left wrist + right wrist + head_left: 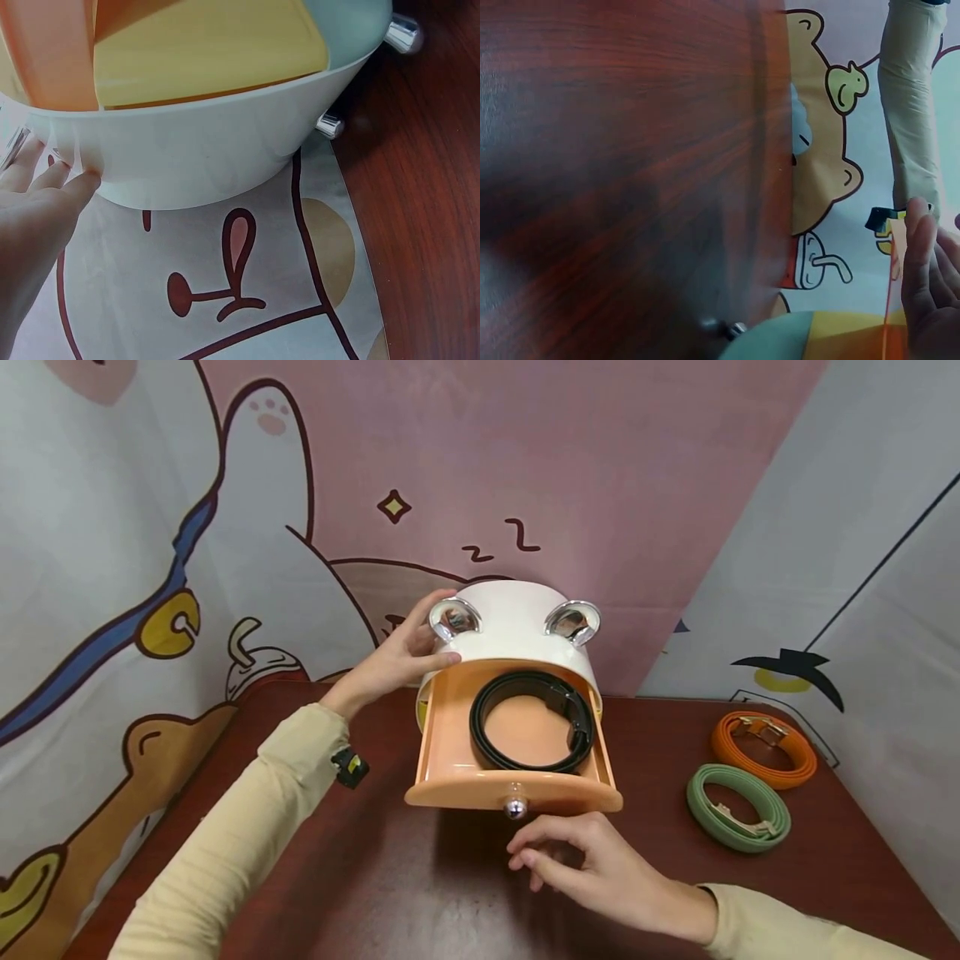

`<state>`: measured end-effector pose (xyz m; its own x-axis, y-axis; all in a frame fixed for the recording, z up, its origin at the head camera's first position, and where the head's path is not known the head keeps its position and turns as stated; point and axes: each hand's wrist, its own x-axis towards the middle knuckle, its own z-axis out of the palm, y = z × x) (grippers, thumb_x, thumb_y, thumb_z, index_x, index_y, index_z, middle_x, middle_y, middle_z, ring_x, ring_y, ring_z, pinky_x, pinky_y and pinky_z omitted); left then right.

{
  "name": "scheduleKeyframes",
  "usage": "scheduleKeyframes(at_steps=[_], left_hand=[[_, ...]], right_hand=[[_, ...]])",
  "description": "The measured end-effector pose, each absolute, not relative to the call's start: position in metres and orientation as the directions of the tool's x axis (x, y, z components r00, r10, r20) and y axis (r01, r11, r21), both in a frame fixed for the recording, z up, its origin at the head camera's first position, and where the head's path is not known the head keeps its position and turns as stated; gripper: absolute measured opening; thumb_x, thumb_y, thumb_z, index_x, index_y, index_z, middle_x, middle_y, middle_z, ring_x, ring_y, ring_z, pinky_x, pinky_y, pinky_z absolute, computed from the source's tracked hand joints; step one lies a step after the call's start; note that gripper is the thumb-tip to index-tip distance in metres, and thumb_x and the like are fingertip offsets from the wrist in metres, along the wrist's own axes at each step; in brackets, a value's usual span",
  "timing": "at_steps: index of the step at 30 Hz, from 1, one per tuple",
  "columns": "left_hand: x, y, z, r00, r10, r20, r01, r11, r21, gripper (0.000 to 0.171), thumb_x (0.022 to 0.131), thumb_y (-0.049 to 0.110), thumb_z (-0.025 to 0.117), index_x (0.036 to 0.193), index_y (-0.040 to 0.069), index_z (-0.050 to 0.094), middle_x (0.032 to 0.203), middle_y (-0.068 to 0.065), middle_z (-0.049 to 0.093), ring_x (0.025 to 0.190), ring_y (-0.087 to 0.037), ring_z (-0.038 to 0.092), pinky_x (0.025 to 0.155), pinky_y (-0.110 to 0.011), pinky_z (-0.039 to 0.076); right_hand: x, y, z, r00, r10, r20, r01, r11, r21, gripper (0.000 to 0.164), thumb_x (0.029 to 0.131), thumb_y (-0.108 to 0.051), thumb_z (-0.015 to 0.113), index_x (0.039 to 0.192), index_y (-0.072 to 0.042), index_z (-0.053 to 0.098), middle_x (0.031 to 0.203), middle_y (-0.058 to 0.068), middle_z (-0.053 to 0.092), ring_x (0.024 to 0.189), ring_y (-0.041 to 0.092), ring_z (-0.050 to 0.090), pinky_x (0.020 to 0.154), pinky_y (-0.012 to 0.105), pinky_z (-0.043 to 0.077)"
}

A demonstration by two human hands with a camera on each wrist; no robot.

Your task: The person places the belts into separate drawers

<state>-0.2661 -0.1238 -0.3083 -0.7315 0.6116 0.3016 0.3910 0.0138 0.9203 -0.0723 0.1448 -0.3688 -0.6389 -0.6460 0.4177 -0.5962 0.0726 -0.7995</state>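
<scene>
A small white cabinet [513,622] with two shiny silver ears stands against the back wall. Its top orange drawer [450,743] is pulled out, and a coiled black belt [482,727] lies inside. My left hand [390,664] rests on the cabinet's upper left side by one ear, thumb on the front edge; in the left wrist view its fingertips [88,180] touch the white shell. Just below and right of the drawer's silver knob [515,808] is my right hand [600,872], fingers loosely bent and holding nothing.
To the right on the dark red-brown table [360,877] lie a coiled orange belt [795,764] and, closer to me, a coiled green belt [701,810]. Yellow [202,56] and green drawer fronts sit below the orange one. Cartoon-printed cloth [600,468] covers the walls.
</scene>
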Motion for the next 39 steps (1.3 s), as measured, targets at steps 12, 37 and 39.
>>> scheduleKeyframes(at_steps=[12,37,39], left_hand=[[-0.265,-0.125,-0.307,-0.740,0.610,0.283,0.384,0.038,0.922,0.080,0.093,-0.002,0.061,0.153,0.026,0.016,0.131,-0.019,0.052,0.108,-0.030,0.057,0.085,-0.042,0.050],[-0.267,-0.124,-0.308,-0.730,0.619,0.289,0.391,0.032,0.920,0.080,0.093,-0.002,0.061,0.154,0.024,0.015,0.134,-0.018,0.049,0.113,-0.029,0.056,0.087,-0.044,0.050],[-0.266,-0.124,-0.308,-0.736,0.613,0.286,0.386,0.034,0.922,0.080,0.093,-0.002,0.061,0.154,0.024,0.015,0.133,-0.018,0.050,0.112,-0.029,0.056,0.087,-0.044,0.050]], right_hand=[[-0.078,0.135,-0.374,-0.737,-0.638,0.224,-0.371,0.104,-0.923,0.016,0.097,-0.005,0.058,0.111,0.000,0.065,0.092,0.004,0.071,0.069,0.016,0.067,0.058,0.032,0.055],[-0.083,0.122,-0.365,-0.849,-0.449,0.278,-0.336,0.054,-0.940,0.024,0.103,-0.006,0.047,0.098,0.004,0.068,0.079,0.012,0.069,0.056,0.021,0.063,0.044,0.031,0.049],[-0.084,0.120,-0.363,-0.860,-0.432,0.272,-0.329,0.061,-0.942,0.025,0.103,-0.008,0.047,0.096,0.004,0.068,0.078,0.011,0.069,0.055,0.021,0.063,0.044,0.031,0.049]])
